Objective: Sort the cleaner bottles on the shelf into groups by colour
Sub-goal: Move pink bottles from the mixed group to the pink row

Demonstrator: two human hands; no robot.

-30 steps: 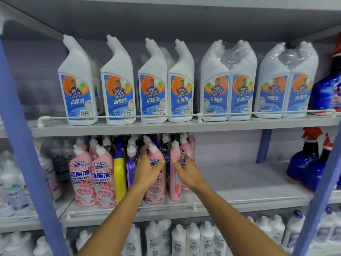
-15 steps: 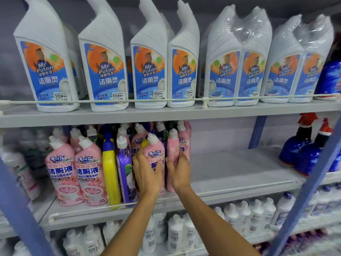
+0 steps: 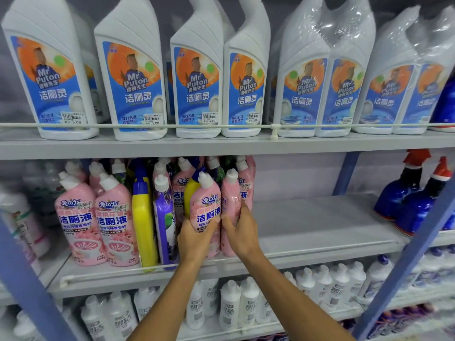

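On the middle shelf (image 3: 320, 232) stand mixed cleaner bottles. My left hand (image 3: 194, 238) grips a pink bottle with a white cap (image 3: 205, 200), its label facing me. My right hand (image 3: 240, 230) grips a second pink bottle (image 3: 230, 193) turned side-on, right beside the first. To the left stand two pink bottles (image 3: 98, 222), a yellow bottle (image 3: 142, 222) with a blue cap and a purple bottle (image 3: 163, 217). More pink, yellow and dark bottles stand behind, partly hidden.
White Mr Puton bottles (image 3: 138, 77) line the upper shelf behind a white rail (image 3: 221, 126). Blue spray bottles (image 3: 413, 198) with red triggers stand at the right of the middle shelf. White bottles (image 3: 236, 303) fill the lower shelf. Blue uprights (image 3: 403, 264) frame the rack.
The camera has come closer to the shelf. My hands have closed round the two front pink bottles, the right hand sliding in from the right to grip the side-on one.
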